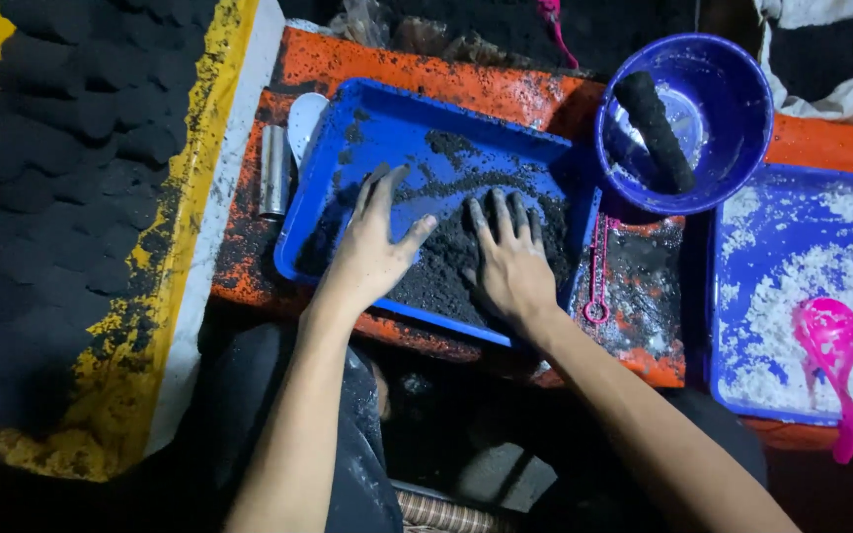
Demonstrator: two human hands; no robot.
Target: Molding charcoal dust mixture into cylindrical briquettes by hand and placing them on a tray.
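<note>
Now, looking down from my head, I see a blue tray (pixel 367 128) sitting on an orange table (pixel 466 84). The tray has black powder (pixel 446 257) in it, piled mostly at the near side. Up to the right is a round blue bowl (pixel 733 89) with a black roll (pixel 656 130) leaning inside it. Next to that, at the right edge, is a second blue tray (pixel 733 286) with white powder (pixel 792 306) in it, and a pink spoon (pixel 831 345) lies on the white powder. A thin pink tool (pixel 598 271) lies on the table between the two trays. A shiny metal tube (pixel 273 170) lies just beside the first tray on the left, and a white spoon (pixel 305 120) peeks out by the tray's corner.

My left hand (pixel 372 252) is flat and spread out, with its fingers open, pressing down on the black powder. My right hand (pixel 510 262) is flat too, fingers spread, lying on the powder just beside the left one. Neither hand is holding anything.

On the far left is a big yellow board (pixel 140 326) covered with rows of black lumps (pixel 71 128). It is cut off by the picture edge. The second tray is cut off too. Below the table it is dark, and I cannot tell what is down there.
</note>
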